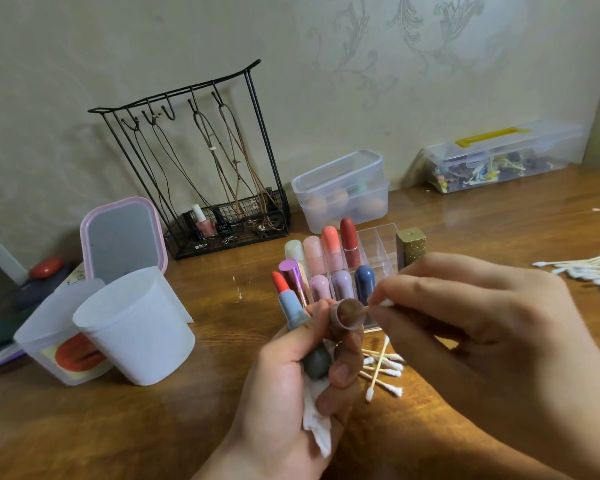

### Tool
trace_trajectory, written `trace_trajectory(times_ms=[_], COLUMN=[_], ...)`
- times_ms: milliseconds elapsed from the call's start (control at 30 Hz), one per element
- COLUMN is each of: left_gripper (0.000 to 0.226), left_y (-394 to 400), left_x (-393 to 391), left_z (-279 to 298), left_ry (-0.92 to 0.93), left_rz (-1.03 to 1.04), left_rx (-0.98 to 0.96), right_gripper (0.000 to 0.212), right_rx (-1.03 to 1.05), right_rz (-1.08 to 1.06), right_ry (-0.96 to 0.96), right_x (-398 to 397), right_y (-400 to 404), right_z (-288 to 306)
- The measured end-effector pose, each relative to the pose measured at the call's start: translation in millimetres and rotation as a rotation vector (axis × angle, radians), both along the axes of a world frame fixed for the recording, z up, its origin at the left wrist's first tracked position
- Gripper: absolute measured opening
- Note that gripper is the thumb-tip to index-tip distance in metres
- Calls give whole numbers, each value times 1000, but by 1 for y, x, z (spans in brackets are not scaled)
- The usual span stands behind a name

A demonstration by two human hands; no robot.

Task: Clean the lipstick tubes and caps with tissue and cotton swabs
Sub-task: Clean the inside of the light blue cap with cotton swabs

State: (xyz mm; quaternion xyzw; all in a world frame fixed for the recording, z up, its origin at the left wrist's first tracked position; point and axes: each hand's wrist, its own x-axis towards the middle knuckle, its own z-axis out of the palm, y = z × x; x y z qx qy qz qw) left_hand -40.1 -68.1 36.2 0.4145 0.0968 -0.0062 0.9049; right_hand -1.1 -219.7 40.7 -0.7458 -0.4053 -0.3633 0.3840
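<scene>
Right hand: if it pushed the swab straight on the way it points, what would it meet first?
Most likely the open mouth of the brown cap held in the left hand. The right hand aims the cotton swab leftward at its rim; whether they touch is unclear.

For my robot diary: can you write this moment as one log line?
step: swabbing cap | left hand: holds open lipstick, cap, tissue | right hand: pinches cotton swab at cap's mouth

Wooden tabletop [187, 427]: black wire jewellery rack [201, 168] at rear against wall; clear lidded plastic tubs [340, 192] to its right; clear acrylic lipstick organiser [378, 244] before the tubs; two translucent white plastic cups [132, 327] at left; loose cotton swabs [589, 268] far right.
</scene>
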Motion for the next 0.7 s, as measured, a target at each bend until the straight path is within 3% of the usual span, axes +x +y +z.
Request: trace_trajectory(times_ms=[133,200,367,600,700], left_gripper=[19,22,24,20,24], left_y=[1,1,2,1,0], left_x=[-1,-1,0,-1,-1], left_z=[1,0,1,2,1], left_ry=[3,-1,6,1,19], left_rz=[-23,-14,40,14,31], left_rx=[-8,-8,14,37,16], right_gripper=[7,8,7,4,8], right_rx=[-90,-76,100,-68,-5], right_rz=[-106,-67,148,-116,-5], right_ry=[-219,-185,136,-203,-80], right_x=[-2,-3,-3,-5,-5], right_y=[0,0,5,1,3], right_z=[-1,-3,-5,-4,-7])
